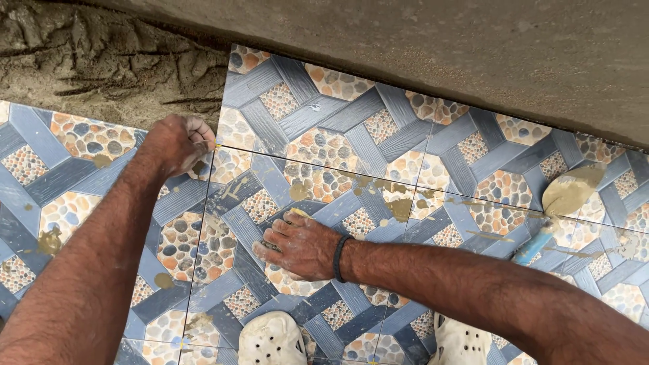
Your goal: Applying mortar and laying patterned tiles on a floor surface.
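Right hand (pixel 297 245) lies flat, fingers spread, on the patterned tile (pixel 351 169); left hand (pixel 177 144) seems curled shut at its corner.

- The single head camera is looking almost straight down from above the person, close over the patterned tile floor (pixel 378 135).
- It is facing forward toward the grey wall (pixel 473 47) along the top edge.

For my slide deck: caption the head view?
Left hand grips tile corner, right hand presses it flat.
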